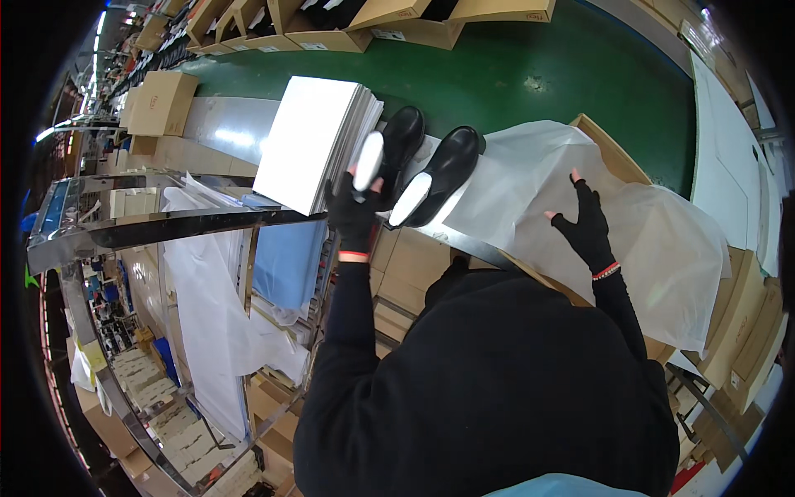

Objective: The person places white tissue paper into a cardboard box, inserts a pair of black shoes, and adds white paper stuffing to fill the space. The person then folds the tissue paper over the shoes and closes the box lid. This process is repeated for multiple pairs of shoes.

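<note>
Two black shoes lie side by side, toes pointing away from me: the left shoe (403,137) and the right shoe (454,170). A white oval insert (411,197) shows in the right one's opening. My left hand (354,207), in a black fingerless glove, is beside the left shoe, closed around the lower end of a blurred white oval piece (369,157). Whether it also touches the shoe, I cannot tell. My right hand (585,219), gloved the same way, has its fingers spread above thin white wrapping paper (662,257). Nothing is in it.
Left of the shoes stands a stack of white sheets or flat boxes (306,137). The paper drapes over an open cardboard box (613,149). Beyond runs a green surface (530,83), lined at the back with open cartons (414,33). A metal rail (166,232) crosses at left.
</note>
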`<state>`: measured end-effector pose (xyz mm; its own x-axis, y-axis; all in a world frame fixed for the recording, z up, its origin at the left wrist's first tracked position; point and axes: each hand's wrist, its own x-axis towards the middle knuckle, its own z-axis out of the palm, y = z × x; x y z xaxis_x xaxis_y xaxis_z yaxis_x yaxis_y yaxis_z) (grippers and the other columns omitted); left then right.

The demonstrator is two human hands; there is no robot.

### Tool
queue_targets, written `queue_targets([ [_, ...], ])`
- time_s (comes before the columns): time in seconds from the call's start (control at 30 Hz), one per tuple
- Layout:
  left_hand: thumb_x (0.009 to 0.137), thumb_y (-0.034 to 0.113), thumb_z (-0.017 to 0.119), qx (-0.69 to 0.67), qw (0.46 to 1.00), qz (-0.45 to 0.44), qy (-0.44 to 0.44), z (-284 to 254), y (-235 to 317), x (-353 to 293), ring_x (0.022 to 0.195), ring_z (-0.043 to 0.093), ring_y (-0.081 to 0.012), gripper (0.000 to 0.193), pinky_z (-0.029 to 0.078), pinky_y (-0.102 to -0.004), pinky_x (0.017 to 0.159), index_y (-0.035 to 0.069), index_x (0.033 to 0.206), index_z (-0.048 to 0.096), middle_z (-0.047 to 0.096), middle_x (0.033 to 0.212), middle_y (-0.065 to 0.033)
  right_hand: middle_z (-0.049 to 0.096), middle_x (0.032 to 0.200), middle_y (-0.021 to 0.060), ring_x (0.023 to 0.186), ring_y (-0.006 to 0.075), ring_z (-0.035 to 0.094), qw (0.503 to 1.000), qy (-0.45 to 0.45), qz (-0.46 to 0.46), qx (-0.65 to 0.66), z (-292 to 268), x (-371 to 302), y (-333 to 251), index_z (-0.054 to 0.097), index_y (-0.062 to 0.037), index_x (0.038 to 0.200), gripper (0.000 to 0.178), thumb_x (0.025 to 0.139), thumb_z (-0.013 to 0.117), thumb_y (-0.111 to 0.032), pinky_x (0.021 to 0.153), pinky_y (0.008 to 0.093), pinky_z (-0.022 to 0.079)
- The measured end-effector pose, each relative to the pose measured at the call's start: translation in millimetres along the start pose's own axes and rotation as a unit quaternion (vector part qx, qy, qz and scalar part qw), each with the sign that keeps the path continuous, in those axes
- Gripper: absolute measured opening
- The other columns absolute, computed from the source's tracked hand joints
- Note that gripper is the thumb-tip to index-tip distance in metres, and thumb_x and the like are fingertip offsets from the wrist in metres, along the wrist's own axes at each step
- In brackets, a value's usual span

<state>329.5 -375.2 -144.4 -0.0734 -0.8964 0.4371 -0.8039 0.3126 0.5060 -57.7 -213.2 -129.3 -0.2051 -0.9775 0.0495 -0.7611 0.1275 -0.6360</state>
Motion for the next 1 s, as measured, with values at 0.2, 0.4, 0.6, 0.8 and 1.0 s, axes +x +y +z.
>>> queue_targets([
  [0.2, 0.071, 0.014, 0.077, -0.188, 0.978, 0.082, -0.036, -121, 115, 82, 0.083, 0.06, -0.0173, 0.038, 0.046, -0.0299, 0.078, 0.001, 0.105, 0.064, 0.063, 0.092, -0.0068, 0.049, 0.136, 0.0164, 0.126, 0.0297, 0.047, 0.987, -0.011, -0.037, 0.155, -37, -7, -57, 0.039, -0.0036, 0.141, 0.085, 0.07, 0.083, -0.02, 0.107, 0.0365, 0.036],
  [0.4, 0.062, 0.012, 0.078, -0.435, 0.873, 0.181, -0.125, -127, 207, 73, 0.088, 0.056, -0.0193, 0.052, 0.044, -0.0308, 0.08, 0.0, 0.107, 0.055, 0.056, 0.097, -0.0092, 0.044, 0.141, 0.0157, 0.128, 0.0274, 0.045, 0.954, -0.004, -0.23, 0.19, -79, 21, -138, 0.031, -0.0029, 0.145, 0.106, 0.06, 0.089, -0.029, 0.108, 0.0363, 0.033],
  [0.6, 0.085, 0.019, 0.064, -0.477, 0.819, 0.114, -0.298, -9, 231, 48, 0.096, 0.052, -0.0171, 0.042, 0.043, -0.0302, 0.084, 0.003, 0.121, 0.049, 0.055, 0.107, -0.0068, 0.065, 0.111, 0.0089, 0.103, 0.0164, 0.06, 0.923, -0.112, 0.022, 0.369, -78, -4, -63, 0.055, 0.0042, 0.121, 0.063, 0.068, 0.083, -0.013, 0.092, 0.0319, 0.046],
  [0.8, 0.086, 0.029, 0.064, -0.207, 0.864, 0.143, -0.436, 112, 164, -53, 0.101, 0.061, -0.0353, 0.062, 0.05, -0.0409, 0.08, 0.002, 0.137, 0.04, 0.058, 0.12, -0.0195, 0.063, 0.11, 0.0088, 0.099, 0.0173, 0.061, 0.69, 0.084, 0.36, 0.622, -53, -70, 16, 0.056, 0.0014, 0.12, 0.054, 0.082, 0.074, -0.032, 0.087, 0.0309, 0.049],
  [1.0, 0.077, 0.003, 0.062, -0.195, 0.846, 0.211, -0.448, 115, 177, -74, 0.092, 0.06, -0.0365, 0.073, 0.049, -0.0434, 0.073, 0.008, 0.142, 0.032, 0.056, 0.112, -0.0168, 0.061, 0.113, 0.0072, 0.1, 0.0176, 0.059, 0.617, 0.238, 0.363, 0.657, 42, -38, 94, 0.057, -0.0039, 0.121, 0.051, 0.084, 0.072, -0.036, 0.088, 0.0325, 0.049],
])
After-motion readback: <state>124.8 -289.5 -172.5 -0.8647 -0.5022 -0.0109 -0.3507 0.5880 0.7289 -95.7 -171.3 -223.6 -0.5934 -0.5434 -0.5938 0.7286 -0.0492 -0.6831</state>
